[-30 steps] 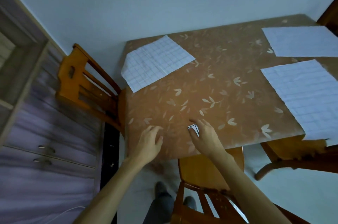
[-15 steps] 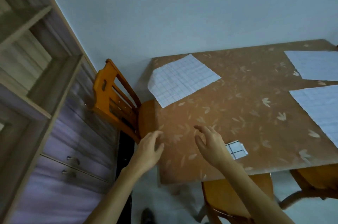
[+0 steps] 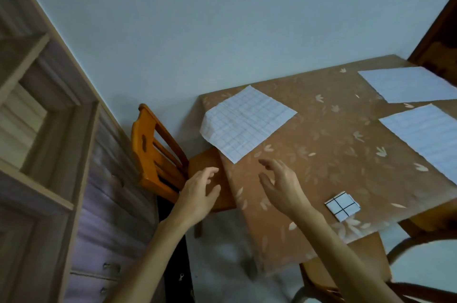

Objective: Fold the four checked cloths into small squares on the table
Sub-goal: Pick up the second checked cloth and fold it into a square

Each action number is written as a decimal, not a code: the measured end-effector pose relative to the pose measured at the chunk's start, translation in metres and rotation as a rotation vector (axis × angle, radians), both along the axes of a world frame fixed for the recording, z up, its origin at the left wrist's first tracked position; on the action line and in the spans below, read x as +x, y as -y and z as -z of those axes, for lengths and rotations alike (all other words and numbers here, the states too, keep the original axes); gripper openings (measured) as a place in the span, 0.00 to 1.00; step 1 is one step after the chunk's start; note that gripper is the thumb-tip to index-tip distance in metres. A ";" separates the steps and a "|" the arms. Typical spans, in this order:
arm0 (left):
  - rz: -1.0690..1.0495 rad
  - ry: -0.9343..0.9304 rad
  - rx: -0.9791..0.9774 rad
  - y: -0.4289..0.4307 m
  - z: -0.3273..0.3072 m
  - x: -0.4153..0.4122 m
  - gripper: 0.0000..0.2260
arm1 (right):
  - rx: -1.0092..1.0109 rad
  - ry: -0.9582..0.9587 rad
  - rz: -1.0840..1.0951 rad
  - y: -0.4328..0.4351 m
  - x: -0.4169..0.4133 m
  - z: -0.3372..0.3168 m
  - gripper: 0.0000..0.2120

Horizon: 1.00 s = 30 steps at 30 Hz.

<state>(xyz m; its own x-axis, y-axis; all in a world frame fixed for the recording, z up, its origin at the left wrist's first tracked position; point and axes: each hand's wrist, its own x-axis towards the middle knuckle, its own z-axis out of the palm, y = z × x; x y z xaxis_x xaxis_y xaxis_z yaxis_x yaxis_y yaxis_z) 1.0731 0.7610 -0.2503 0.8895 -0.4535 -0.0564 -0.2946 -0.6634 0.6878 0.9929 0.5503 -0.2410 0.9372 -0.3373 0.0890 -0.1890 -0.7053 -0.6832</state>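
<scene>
One checked cloth, folded into a small square (image 3: 343,205), lies near the table's front edge. A flat white checked cloth (image 3: 247,124) covers the table's far left corner, one edge drooping over the side. Two more flat cloths lie on the right, one at the back (image 3: 408,85) and one nearer (image 3: 427,137), both cut by the frame. My left hand (image 3: 199,193) hovers beyond the table's left edge, fingers relaxed and empty. Over the tabletop, my right hand (image 3: 282,185) hangs just short of the left cloth, fingers spread and holding nothing.
The table (image 3: 321,161) has a brown leaf-patterned cover. An orange wooden chair (image 3: 153,154) stands at its left side, another chair (image 3: 346,275) is tucked under the front edge. A wooden shelf and drawer unit (image 3: 49,179) fills the left.
My right hand let go of the small folded square and left it on the table. Both hands moved forward and left toward the flat cloth on the far left corner.
</scene>
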 end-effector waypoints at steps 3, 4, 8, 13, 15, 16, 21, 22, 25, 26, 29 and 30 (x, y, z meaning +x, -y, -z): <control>0.023 0.023 -0.029 0.004 -0.003 0.022 0.19 | -0.003 0.019 0.030 -0.003 0.017 -0.005 0.17; 0.033 0.029 -0.034 0.006 -0.003 0.030 0.19 | -0.001 0.016 0.043 -0.003 0.023 -0.005 0.17; 0.080 0.032 -0.031 0.017 0.000 0.062 0.19 | 0.016 0.002 0.090 0.000 0.052 -0.002 0.17; 0.132 0.027 0.003 0.038 0.005 0.112 0.20 | 0.057 -0.003 0.143 0.017 0.094 0.014 0.18; 0.168 0.026 0.027 0.050 0.005 0.134 0.20 | 0.090 -0.015 0.175 0.027 0.110 0.021 0.18; 0.183 0.026 0.040 0.058 0.005 0.145 0.20 | 0.111 -0.016 0.191 0.032 0.118 0.023 0.18; 0.245 -0.001 0.098 0.092 0.005 0.191 0.19 | 0.182 -0.038 0.251 0.055 0.151 0.031 0.18; 0.263 -0.001 0.110 0.099 0.006 0.198 0.19 | 0.190 -0.044 0.261 0.060 0.155 0.032 0.18; 0.309 0.003 0.143 0.116 0.009 0.215 0.19 | 0.207 -0.063 0.300 0.071 0.165 0.036 0.18; 0.321 -0.002 0.147 0.122 0.010 0.220 0.19 | 0.213 -0.070 0.314 0.075 0.168 0.037 0.18; 0.366 -0.022 0.168 0.138 0.015 0.238 0.18 | 0.227 -0.090 0.355 0.091 0.177 0.044 0.18; 0.379 -0.029 0.174 0.143 0.018 0.245 0.18 | 0.230 -0.098 0.368 0.096 0.181 0.047 0.18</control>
<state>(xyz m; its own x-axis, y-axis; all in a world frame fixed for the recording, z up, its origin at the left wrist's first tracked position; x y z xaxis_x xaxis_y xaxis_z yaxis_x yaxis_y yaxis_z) 1.3180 0.6177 -0.2680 0.6585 -0.7299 -0.1835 -0.5224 -0.6188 0.5866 1.1738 0.4543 -0.2877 0.7516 -0.6502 -0.1111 -0.4708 -0.4108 -0.7808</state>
